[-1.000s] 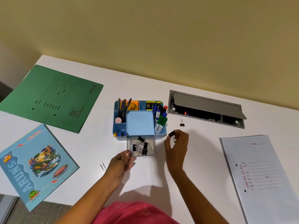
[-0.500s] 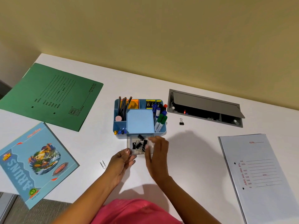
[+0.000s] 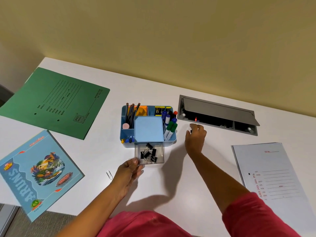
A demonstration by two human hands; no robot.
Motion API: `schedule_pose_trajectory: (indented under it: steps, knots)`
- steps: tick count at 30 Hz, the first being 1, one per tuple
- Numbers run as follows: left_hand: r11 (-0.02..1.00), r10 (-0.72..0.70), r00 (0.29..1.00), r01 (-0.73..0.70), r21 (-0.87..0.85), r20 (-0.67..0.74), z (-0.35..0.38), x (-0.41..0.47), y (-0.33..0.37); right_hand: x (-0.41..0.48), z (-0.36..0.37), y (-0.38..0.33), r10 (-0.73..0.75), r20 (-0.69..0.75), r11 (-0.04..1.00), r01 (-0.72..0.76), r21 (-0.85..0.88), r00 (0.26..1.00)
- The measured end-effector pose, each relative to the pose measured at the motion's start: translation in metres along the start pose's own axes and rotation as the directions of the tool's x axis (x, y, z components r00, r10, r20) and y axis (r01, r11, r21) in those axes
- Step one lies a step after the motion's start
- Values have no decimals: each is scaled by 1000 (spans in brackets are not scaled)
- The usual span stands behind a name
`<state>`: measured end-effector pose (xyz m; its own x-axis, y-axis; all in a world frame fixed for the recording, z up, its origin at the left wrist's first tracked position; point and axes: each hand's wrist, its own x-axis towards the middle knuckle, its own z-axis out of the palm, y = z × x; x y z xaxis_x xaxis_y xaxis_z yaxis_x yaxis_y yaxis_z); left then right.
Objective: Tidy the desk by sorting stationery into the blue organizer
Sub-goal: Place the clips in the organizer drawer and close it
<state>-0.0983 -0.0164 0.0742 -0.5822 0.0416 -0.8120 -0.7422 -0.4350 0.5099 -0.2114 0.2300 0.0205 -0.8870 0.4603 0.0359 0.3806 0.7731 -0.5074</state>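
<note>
The blue organizer [image 3: 148, 129] stands mid-desk with pencils, markers and pins in its slots. Its clear drawer [image 3: 161, 152] is pulled out toward me and holds several black binder clips [image 3: 148, 153]. My left hand [image 3: 127, 172] pinches the drawer's front left corner. My right hand [image 3: 195, 136] is stretched out to the right of the organizer, its fingertips curled round a small black binder clip [image 3: 191, 131] on the desk, most of which is hidden by the fingers. A silver paper clip [image 3: 109, 174] lies left of my left hand.
A green folder [image 3: 56, 103] and a blue notebook [image 3: 37, 171] lie on the left. A white file [image 3: 275, 178] lies on the right. A grey cable hatch [image 3: 217, 115] with its lid open sits behind my right hand. The desk's front edge is near my body.
My right hand dropped a binder clip into the drawer, then moved right and away to the small clip near the cable hatch. My left hand stayed on the drawer.
</note>
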Motion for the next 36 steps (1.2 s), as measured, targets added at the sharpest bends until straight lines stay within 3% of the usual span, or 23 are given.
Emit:
schedule_pose_trajectory:
  steps: [2,7,17,22,27,32,36]
  knots:
    - [1000,2,1000,-2,-16,4,0,1,0,4,3,6,39,41,999,-38,-30,998]
    - [1000,3,1000,-3,-10,-10,0,2,-1,-11,0,13,-26,28,999,26,-22,999]
    - [1000,-5,1000,5,3,-9,-1,1,-1,-74,-26,16,53,-55,986,-43,159,997]
    - [1000,-3,1000,3,8,-3,-1,1,0,-116,-61,-25,-198,-170,939,237,249,965]
    - [1000,4,1000,-4,0,-9,0,1,0,-147,-61,-54,-530,-117,796,540,273,840]
    - [1000,8,1000,-8,-7,-19,2,0,0,-154,-34,-60,-702,-11,686,681,258,712]
    - [1000,2,999,-2,2,-33,2,-1,1,-151,-24,-66,-681,96,726,651,222,726]
